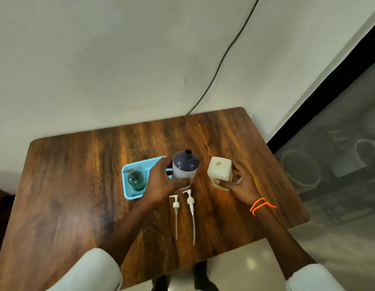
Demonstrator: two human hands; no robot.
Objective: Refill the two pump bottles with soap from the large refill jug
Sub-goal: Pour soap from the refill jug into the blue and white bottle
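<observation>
Two hands' fingers hold open bottles, left [161,183] the navy-topped bottle [185,166], right [238,183] the cream bottle [219,173], on a wooden table [77,185] against a pale wall [98,59].

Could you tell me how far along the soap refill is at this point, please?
Done: both pumps are off and lie on the table. In hand: the left hand grips the open dark-topped bottle; the right hand holds the open cream square bottle. Left: all pouring and refitting pumps. No large jug shows; a green pump bottle stands in the blue tray.
</observation>
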